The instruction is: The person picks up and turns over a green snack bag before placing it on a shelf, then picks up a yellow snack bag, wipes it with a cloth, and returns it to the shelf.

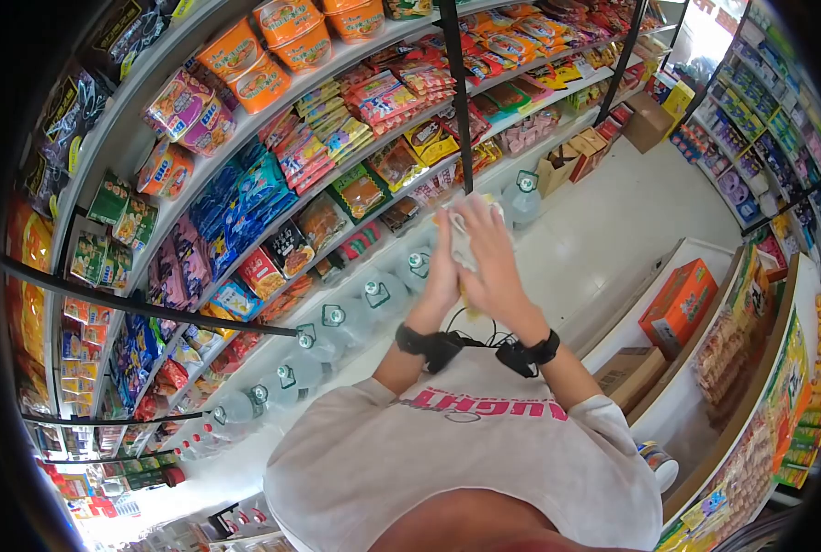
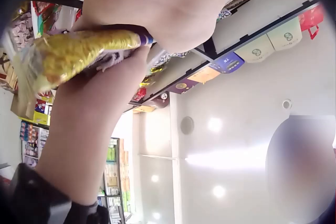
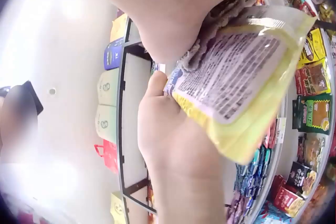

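Note:
A yellow snack bag [image 2: 79, 56] with a pale printed label is between the two raised hands. My left hand [image 1: 440, 276] grips its lower end; the bag's printed back [image 3: 236, 71] shows in the right wrist view. My right hand [image 1: 493, 267] lies against the bag's other side, holding a greyish cloth [image 3: 210, 29] that touches the bag. Seen from the head, the fingertips point away from the body and are slightly blurred. The palms and the grip between them are mostly hidden.
Curved shelves with packets and noodle tubs [image 1: 272, 83] rise at the left. Large water bottles [image 1: 337, 322] line the floor below them. A low counter holds an orange box [image 1: 679, 308] and a cardboard box [image 1: 629, 375] at the right.

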Demonstrator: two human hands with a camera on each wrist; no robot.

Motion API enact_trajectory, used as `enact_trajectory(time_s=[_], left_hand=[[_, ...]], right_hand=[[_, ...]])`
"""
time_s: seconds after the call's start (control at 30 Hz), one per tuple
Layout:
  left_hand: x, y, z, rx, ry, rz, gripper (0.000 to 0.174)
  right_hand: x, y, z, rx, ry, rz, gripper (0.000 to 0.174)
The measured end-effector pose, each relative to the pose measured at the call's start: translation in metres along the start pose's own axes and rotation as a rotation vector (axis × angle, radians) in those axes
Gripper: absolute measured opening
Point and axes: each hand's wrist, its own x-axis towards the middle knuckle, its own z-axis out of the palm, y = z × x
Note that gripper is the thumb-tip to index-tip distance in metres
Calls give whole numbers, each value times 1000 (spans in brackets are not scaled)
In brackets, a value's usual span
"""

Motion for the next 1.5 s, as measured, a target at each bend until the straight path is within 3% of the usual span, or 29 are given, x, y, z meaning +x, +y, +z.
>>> enact_trajectory(time_s=[0.03, 0.07, 0.17, 0.23, 0.3, 0.37, 0.4, 0.5, 0.53, 0.63, 0.67, 0.77, 0.87, 0.97, 1.07, 1.17, 1.23, 1.37, 1.5], left_hand=[[-3, 9, 5, -123, -13, -64, 66], [-3, 14, 9, -29, -18, -86, 65], [5, 5, 14, 158, 21, -77, 70], [1, 5, 23, 267, -34, 11, 72], [-4, 12, 37, 351, -56, 122, 72], [-6, 21, 50, 403, -35, 258, 71], [0, 23, 46, 338, -77, 256, 70], [11, 28, 30, 531, -130, 186, 73], [11, 29, 25, 515, -120, 80, 70], [22, 17, 16, 779, -16, 239, 69], [35, -5, 3, 685, 79, 479, 72], [3, 7, 35, 934, -67, 571, 66], [0, -21, 42, 682, -223, 481, 61], [-8, 3, 55, 553, -184, 289, 59], [-10, 9, 61, 651, -159, 274, 46], [-16, 8, 58, 659, -59, 63, 44], [-21, 2, 61, 480, -68, 33, 48], [-23, -9, 64, 295, 21, 192, 55], [-20, 10, 58, 96, 135, 147, 50]], right_hand=[[-1, -8, -5, -25, -58, -32, 53], [-3, -11, -8, -48, -116, -64, 53], [5, 11, -12, -53, 64, -11, 55], [-4, 50, -9, 353, 42, 490, 53], [-9, 67, -19, 759, 97, 795, 51], [-22, 64, -31, 1169, 228, 893, 48], [-27, 57, -36, 1075, 185, 837, 45], [-30, 32, -51, 836, 87, 685, 37], [-25, 27, -52, 785, 76, 636, 35], [-20, 35, -55, 578, 150, 625, 32], [-21, 39, -56, 499, 190, 643, 32], [-17, 35, -64, 387, 304, 589, 36], [-26, 20, -56, 219, 84, 246, 43], [-11, -18, -47, 186, 81, 94, 48], [-10, 0, -40, 101, 162, 81, 46], [-6, 1, -34, 207, 380, 243, 45], [-16, 26, -34, 393, 444, 428, 44], [-25, 14, -48, 541, 319, 594, 40], [-29, 3, -51, 565, 90, 527, 31]])
